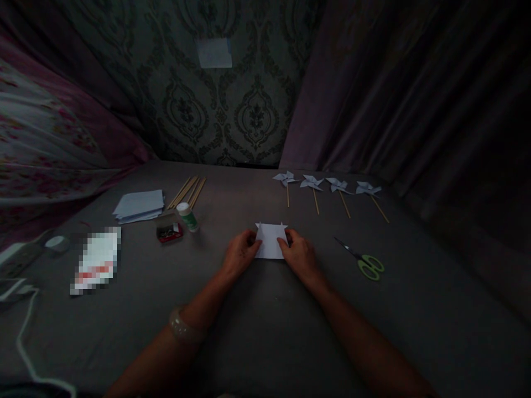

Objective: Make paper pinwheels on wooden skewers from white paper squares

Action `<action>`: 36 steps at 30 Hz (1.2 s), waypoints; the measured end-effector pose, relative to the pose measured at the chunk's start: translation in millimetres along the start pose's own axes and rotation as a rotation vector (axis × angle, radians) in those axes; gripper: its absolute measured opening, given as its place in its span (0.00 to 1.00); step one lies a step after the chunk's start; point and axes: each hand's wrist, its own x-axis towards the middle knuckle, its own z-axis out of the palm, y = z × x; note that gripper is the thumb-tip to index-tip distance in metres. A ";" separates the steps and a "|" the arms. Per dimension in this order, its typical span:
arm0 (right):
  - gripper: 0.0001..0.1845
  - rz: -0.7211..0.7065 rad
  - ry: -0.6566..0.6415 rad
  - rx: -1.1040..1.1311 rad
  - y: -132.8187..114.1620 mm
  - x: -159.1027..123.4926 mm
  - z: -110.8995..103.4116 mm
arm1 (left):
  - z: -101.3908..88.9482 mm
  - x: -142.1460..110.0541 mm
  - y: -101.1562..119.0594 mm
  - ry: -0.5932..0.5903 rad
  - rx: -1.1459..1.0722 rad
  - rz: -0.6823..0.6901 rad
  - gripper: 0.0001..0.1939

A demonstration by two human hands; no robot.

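A small white sheet of paper (270, 241) is held in front of me above the grey cloth, its two upper corners standing up in little points. My left hand (243, 250) pinches its left edge between thumb and fingers. On the right edge, my right hand (301, 251) grips it the same way, thumb on the near face. Some fingertips are hidden behind the paper. To the right of my right hand lie scissors (368, 266) with green handles, their blades pointing away to the left.
Several paper pinwheels (312, 182) on sticks lie at the back right. At the left are a paper stack (140, 205), wooden sticks (182, 192), a glue stick or small bottle (187, 217), a red box of small metal pieces (169, 232), a blurred packet (97, 260) and a white cable (25, 331).
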 end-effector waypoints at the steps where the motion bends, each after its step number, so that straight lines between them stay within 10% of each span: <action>1: 0.16 -0.003 0.003 -0.036 -0.5 -0.9 0.4 | 0.2 -1.0 -0.7 0.006 0.037 0.021 0.06; 9: 0.19 -0.055 0.052 -0.152 7.6 -3.5 7.0 | -0.8 -6.1 1.2 -0.027 0.278 0.099 0.24; 27: 0.14 -0.333 0.263 -0.277 12.1 -12.2 15.2 | -2.2 -11.1 5.0 -0.140 0.684 0.292 0.13; 36: 0.14 -0.520 0.115 -0.205 12.0 -19.1 28.0 | -16.0 2.6 -6.7 0.162 0.368 0.254 0.08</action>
